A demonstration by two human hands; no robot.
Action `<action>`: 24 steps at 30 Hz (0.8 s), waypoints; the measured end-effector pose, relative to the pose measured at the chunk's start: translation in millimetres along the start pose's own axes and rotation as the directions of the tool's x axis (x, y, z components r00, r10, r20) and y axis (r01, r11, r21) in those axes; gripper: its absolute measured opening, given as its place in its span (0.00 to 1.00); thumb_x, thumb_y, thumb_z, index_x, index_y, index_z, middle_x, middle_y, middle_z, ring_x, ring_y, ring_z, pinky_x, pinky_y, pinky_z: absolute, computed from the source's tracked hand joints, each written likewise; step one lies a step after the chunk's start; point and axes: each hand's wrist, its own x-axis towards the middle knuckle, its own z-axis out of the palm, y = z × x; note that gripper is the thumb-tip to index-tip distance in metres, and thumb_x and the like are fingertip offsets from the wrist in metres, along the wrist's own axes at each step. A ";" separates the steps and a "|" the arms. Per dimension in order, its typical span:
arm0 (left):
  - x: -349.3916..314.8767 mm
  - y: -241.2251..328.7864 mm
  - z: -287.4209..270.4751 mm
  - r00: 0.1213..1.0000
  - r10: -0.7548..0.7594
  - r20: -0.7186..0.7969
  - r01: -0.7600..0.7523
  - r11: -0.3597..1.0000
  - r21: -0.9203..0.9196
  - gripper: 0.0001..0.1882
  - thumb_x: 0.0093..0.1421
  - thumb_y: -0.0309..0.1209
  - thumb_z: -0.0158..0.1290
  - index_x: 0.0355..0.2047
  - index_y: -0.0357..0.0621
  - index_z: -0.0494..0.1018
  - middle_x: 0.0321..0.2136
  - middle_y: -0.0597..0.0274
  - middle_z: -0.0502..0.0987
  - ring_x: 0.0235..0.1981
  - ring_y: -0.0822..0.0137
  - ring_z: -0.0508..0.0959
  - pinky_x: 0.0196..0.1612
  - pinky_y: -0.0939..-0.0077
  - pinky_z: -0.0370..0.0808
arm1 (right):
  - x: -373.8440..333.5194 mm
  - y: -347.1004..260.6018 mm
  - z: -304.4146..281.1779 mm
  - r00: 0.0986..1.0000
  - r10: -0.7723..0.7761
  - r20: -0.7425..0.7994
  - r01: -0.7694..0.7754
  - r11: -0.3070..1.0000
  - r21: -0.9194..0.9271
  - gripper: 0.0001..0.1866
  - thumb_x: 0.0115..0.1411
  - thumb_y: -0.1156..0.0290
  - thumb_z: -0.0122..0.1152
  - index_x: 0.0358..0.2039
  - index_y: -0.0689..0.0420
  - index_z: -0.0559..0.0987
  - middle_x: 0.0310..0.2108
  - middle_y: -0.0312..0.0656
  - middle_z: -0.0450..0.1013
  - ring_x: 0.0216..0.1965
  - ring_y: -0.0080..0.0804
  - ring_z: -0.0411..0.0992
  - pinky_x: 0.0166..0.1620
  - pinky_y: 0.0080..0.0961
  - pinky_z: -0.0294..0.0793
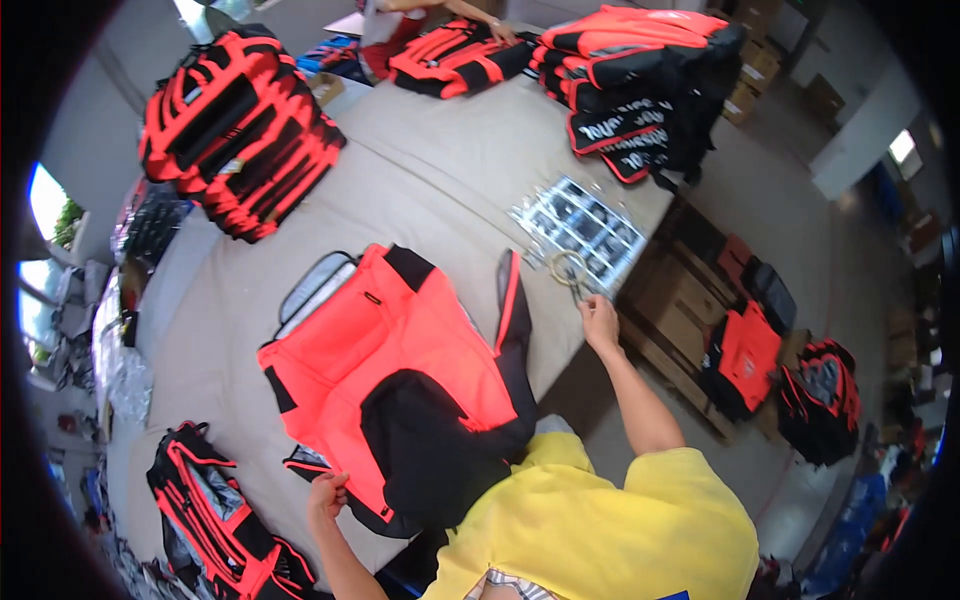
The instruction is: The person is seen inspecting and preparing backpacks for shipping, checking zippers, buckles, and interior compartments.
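A red-orange and black jacket lies spread on the cloth-covered table in front of me, its collar showing grey lining. One black sleeve end reaches up on its right side. My left hand is closed at the jacket's lower left edge, fingers pinching the fabric there. Away from the jacket, my right hand is closed at the table's right edge. A yellowish loop-shaped thing with a dark part reaches toward its fingertips; what kind of thing it is cannot be made out. Just beyond lies a sheet of small dark-and-silver pieces.
Folded red-and-black jackets stand in a tall stack at the far left, with a pile at the far right. One folded garment lies near left. Across the table, another person's hand touches jackets. Garments and a wooden pallet are on the right.
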 end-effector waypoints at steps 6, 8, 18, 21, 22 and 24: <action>-8.8 -1.9 -3.5 0.959 -0.182 0.218 0.215 0.966 -0.141 0.13 0.63 0.27 0.62 0.27 0.52 0.67 0.17 0.74 0.64 0.12 0.78 0.55 0.16 0.80 0.48 | 38.0 -0.1 34.3 0.968 0.190 0.165 -0.174 0.979 -0.108 0.27 0.59 0.56 0.73 0.53 0.56 0.75 0.46 0.50 0.79 0.52 0.51 0.77 0.54 0.44 0.75; -3.0 -6.4 5.0 0.953 -0.211 0.218 0.243 0.961 -0.135 0.13 0.62 0.30 0.63 0.26 0.53 0.68 0.16 0.74 0.65 0.11 0.78 0.54 0.16 0.79 0.48 | 38.5 0.5 34.2 0.959 0.221 0.176 -0.211 0.975 -0.076 0.26 0.60 0.57 0.72 0.53 0.56 0.76 0.45 0.49 0.80 0.50 0.51 0.78 0.54 0.43 0.75; -13.8 -11.7 32.5 0.988 0.128 -0.090 -0.130 0.991 -0.016 0.11 0.69 0.40 0.58 0.32 0.50 0.77 0.14 0.76 0.67 0.10 0.78 0.57 0.15 0.77 0.49 | -148.5 -284.1 -58.0 0.798 -0.378 0.468 -0.410 0.229 0.883 0.09 0.73 0.74 0.49 0.52 0.60 0.69 0.40 0.43 0.80 0.31 0.21 0.74 0.35 0.23 0.78; -19.6 -9.6 36.1 0.963 0.258 -0.079 -0.259 0.966 0.004 0.13 0.70 0.42 0.56 0.37 0.47 0.80 0.15 0.77 0.68 0.11 0.79 0.59 0.15 0.76 0.51 | -236.3 -355.4 -1.6 0.425 -0.639 0.641 -0.265 0.589 0.764 0.15 0.72 0.69 0.54 0.54 0.63 0.72 0.41 0.46 0.79 0.35 0.27 0.76 0.42 0.28 0.78; -21.0 -11.0 35.8 0.964 0.252 -0.079 -0.254 0.967 -0.009 0.13 0.70 0.42 0.56 0.37 0.47 0.80 0.15 0.77 0.68 0.11 0.79 0.59 0.15 0.76 0.51 | -267.0 -364.2 33.6 0.379 -0.703 0.602 -0.170 0.586 0.792 0.18 0.72 0.66 0.56 0.56 0.64 0.72 0.41 0.46 0.79 0.37 0.29 0.77 0.46 0.29 0.78; -23.1 -21.3 37.0 0.948 0.305 -0.088 -0.314 0.939 -0.140 0.13 0.72 0.41 0.55 0.38 0.47 0.81 0.16 0.77 0.70 0.11 0.79 0.59 0.15 0.76 0.51 | -311.9 -377.8 76.0 0.363 -0.604 0.710 -0.008 0.760 0.650 0.26 0.70 0.59 0.59 0.60 0.65 0.72 0.46 0.50 0.80 0.44 0.36 0.79 0.53 0.33 0.76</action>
